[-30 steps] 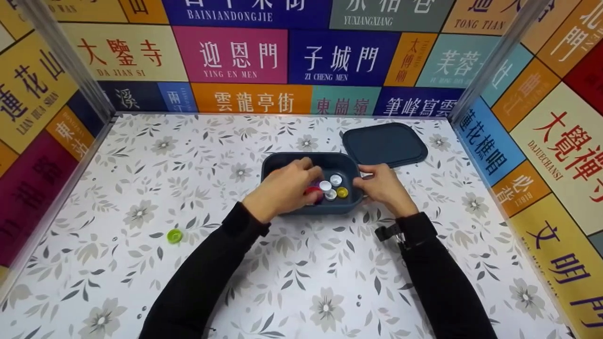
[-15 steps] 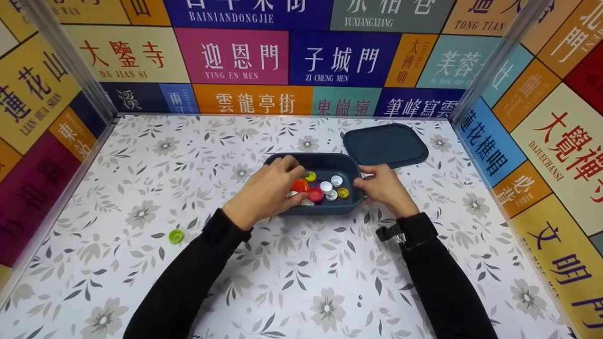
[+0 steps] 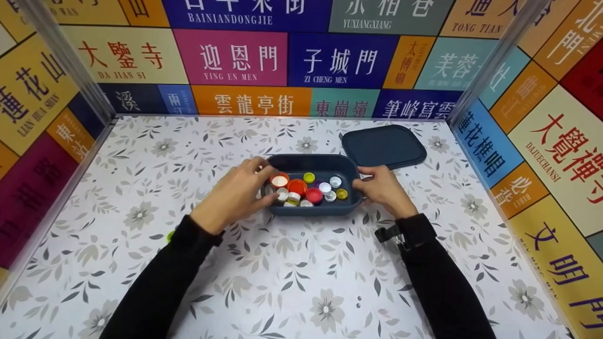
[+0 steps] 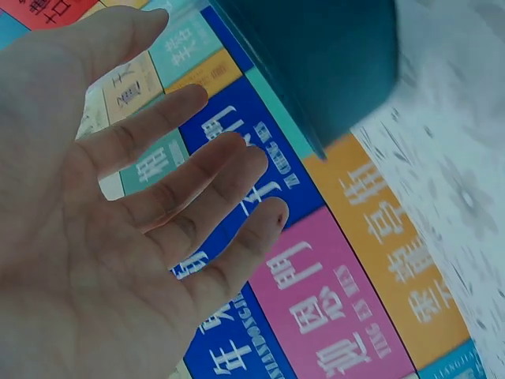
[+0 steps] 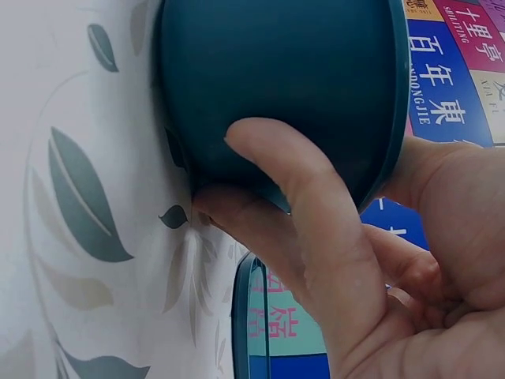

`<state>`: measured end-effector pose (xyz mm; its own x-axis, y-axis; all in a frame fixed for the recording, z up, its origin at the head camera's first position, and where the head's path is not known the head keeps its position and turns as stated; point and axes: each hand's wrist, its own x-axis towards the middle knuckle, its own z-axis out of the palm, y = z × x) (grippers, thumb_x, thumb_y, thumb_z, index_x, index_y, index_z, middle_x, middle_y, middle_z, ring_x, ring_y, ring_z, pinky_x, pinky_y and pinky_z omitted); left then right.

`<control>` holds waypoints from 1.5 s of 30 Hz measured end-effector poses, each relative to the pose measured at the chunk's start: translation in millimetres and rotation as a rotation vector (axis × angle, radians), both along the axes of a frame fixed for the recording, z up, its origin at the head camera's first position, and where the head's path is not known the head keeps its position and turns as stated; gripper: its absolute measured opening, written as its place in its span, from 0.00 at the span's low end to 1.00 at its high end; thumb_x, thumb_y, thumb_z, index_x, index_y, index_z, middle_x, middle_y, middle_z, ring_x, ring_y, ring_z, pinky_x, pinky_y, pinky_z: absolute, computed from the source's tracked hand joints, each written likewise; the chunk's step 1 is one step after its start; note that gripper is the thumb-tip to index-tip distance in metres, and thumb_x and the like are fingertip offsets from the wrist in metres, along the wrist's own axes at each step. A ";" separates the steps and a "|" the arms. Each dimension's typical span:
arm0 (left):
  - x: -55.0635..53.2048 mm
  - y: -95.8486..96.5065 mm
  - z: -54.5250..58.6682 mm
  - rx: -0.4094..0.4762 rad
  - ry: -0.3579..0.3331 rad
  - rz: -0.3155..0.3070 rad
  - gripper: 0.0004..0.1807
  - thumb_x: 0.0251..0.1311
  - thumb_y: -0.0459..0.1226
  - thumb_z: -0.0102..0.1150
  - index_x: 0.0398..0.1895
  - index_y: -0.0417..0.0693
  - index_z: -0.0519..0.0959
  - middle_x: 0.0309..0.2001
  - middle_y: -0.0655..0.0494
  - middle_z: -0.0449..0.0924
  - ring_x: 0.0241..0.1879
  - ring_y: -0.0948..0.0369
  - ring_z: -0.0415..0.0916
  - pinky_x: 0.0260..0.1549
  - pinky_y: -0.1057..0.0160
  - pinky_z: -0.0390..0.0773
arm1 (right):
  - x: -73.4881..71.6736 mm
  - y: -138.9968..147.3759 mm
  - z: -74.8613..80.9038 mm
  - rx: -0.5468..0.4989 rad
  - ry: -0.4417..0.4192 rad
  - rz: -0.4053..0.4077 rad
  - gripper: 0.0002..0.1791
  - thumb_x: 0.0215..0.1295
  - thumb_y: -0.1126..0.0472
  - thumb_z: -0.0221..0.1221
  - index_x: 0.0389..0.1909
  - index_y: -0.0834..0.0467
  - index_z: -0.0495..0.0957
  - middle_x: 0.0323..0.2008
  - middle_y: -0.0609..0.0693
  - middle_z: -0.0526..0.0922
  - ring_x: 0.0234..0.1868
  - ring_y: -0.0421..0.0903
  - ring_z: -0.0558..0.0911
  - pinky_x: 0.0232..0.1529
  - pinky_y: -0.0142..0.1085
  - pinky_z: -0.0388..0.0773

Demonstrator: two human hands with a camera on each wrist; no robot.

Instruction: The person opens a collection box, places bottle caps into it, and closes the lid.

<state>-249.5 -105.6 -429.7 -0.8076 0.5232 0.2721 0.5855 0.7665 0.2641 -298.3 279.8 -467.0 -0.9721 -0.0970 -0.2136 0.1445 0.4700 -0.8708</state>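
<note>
A dark blue-grey rectangular box (image 3: 313, 211) stands uncovered on the table. Inside it lie several bottle caps, among them a red cap (image 3: 314, 195), an orange cap (image 3: 297, 187), a yellow-green cap (image 3: 308, 177) and a white cap (image 3: 335, 181). My right hand (image 3: 385, 187) grips the box's right end, and in the right wrist view its fingers (image 5: 319, 213) lie against the outer wall. At the opposite end is my left hand (image 3: 234, 192), holding nothing; the left wrist view shows its fingers loosely spread near the box wall. A green cap (image 3: 170, 235) peeks out beside the left sleeve, mostly hidden.
Behind the box to the right, a dark lid (image 3: 384, 146) lies flat on the table. The floral tabletop (image 3: 282, 282) is bounded at the back and sides by walls of coloured panels (image 3: 231, 56).
My left hand has drawn back leftward out of the box, uncovering the caps at its left end. Its sleeve now covers most of the green cap. The right hand stays put.
</note>
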 end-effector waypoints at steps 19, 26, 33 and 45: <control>22.6 -85.5 -21.2 -0.011 -0.091 0.165 0.35 0.74 0.48 0.79 0.79 0.47 0.80 0.77 0.32 0.76 0.71 0.30 0.81 0.65 0.26 0.86 | 1.4 0.7 -1.2 -0.045 0.004 -0.002 0.36 0.78 0.64 0.66 0.85 0.59 0.76 0.56 0.71 0.94 0.36 0.44 0.96 0.35 0.42 0.96; 38.7 -114.8 -34.0 -0.025 -0.238 0.221 0.37 0.73 0.47 0.80 0.79 0.43 0.80 0.78 0.28 0.74 0.71 0.27 0.78 0.62 0.26 0.88 | 1.6 2.2 -2.2 0.020 0.035 -0.010 0.36 0.77 0.62 0.67 0.84 0.59 0.77 0.56 0.69 0.95 0.32 0.38 0.92 0.29 0.32 0.90; 58.2 -140.0 -44.3 -0.027 -0.332 0.277 0.38 0.68 0.48 0.83 0.75 0.39 0.81 0.71 0.24 0.76 0.66 0.24 0.79 0.61 0.23 0.86 | 0.8 1.4 -2.3 0.018 0.014 -0.008 0.35 0.77 0.63 0.66 0.84 0.56 0.77 0.59 0.69 0.94 0.28 0.39 0.91 0.27 0.34 0.89; 68.4 -150.1 -43.8 -0.001 -0.311 0.264 0.21 0.63 0.36 0.83 0.56 0.40 0.88 0.50 0.33 0.81 0.43 0.44 0.81 0.48 0.39 0.85 | 0.8 2.2 -1.3 -0.014 -0.005 -0.002 0.35 0.79 0.64 0.66 0.85 0.57 0.76 0.57 0.72 0.94 0.30 0.42 0.94 0.33 0.42 0.95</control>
